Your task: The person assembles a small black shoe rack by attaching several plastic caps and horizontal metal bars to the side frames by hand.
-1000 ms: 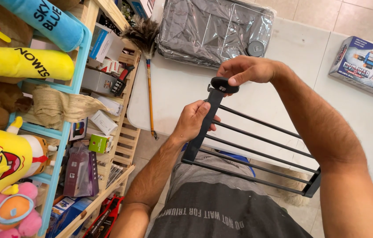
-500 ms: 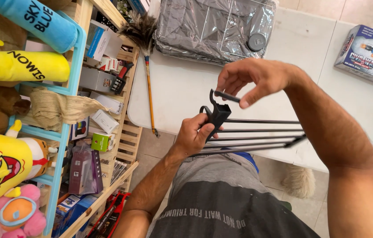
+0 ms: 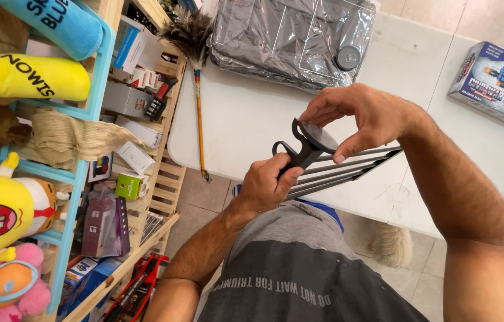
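Observation:
My left hand (image 3: pixel 268 182) grips the black end bar of a rack made of several thin dark metal rods (image 3: pixel 347 170), held almost edge-on in front of my chest. At the top of that bar sits a round black disc (image 3: pixel 317 136), perhaps a suction cup. My right hand (image 3: pixel 360 116) curls over the disc, thumb and fingers pinching its rim. A black hook-shaped lever sticks out to the left of the disc. The rods run off to the right under my right forearm.
A white table (image 3: pixel 246 125) lies ahead with a grey plastic-wrapped package (image 3: pixel 290 39) and a boxed toy gun (image 3: pixel 496 83). A feather duster (image 3: pixel 195 77) leans at its left edge. Shelves of plush toys and boxes (image 3: pixel 55 155) fill the left side.
The rack has tilted from facing me, rods spread out, to nearly edge-on. My right hand shifted from the bar's top to pinching the round disc.

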